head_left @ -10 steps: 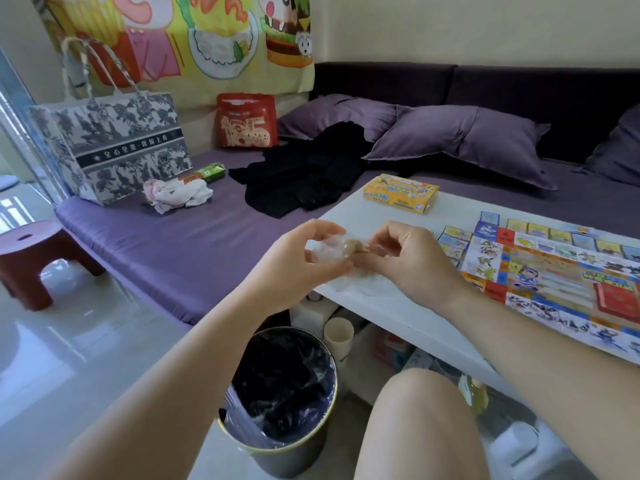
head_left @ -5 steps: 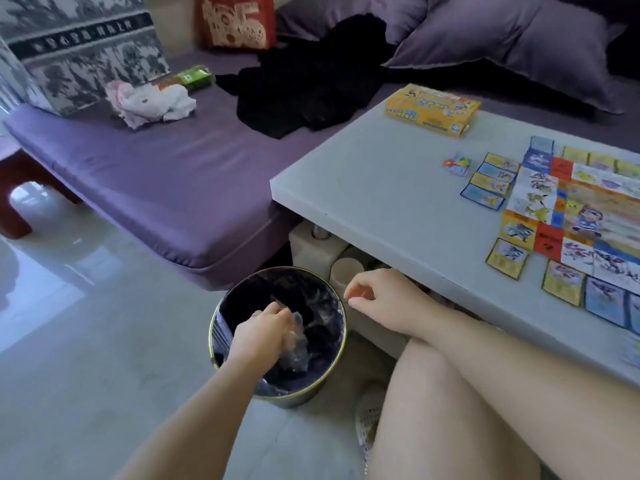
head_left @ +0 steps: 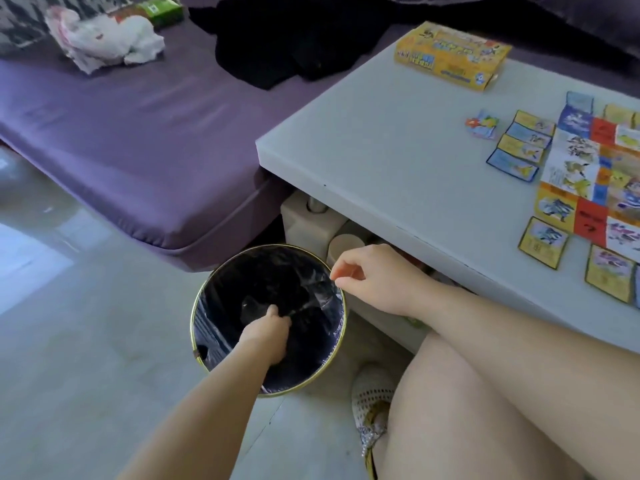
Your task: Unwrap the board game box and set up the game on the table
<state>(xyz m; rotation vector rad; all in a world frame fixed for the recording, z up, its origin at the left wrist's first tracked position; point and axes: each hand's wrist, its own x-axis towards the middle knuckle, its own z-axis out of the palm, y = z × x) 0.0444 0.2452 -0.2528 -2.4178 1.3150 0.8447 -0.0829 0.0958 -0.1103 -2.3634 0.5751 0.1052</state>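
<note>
My left hand (head_left: 268,336) reaches down into the black-lined waste bin (head_left: 341,327) on the floor. Its fingers point downward and are hidden behind the back of the hand. A crumpled bit of clear plastic wrap (head_left: 248,305) lies right beside its thumb; whether the fingers still pinch it is unclear. My right hand (head_left: 372,278) hovers over the bin's right rim, fingers loosely curled, nothing visible in it. On the white table (head_left: 381,161) the yellow game box (head_left: 450,55) sits at the far edge. The colourful game board (head_left: 595,181) is spread out at the right, with cards (head_left: 521,150) lined along its border.
A few small game pieces (head_left: 483,124) lie left of the cards. The purple sofa (head_left: 138,133) holds a white cloth (head_left: 104,41), a green packet (head_left: 162,8) and black clothing (head_left: 294,46). My bare knee (head_left: 502,410) and a slipper (head_left: 372,410) are below the table edge.
The camera tilted down from the table to the bin. My left hand carried the crumpled wrap from above the table into the bin and sank deeper; my right hand let go and dropped to the rim.
</note>
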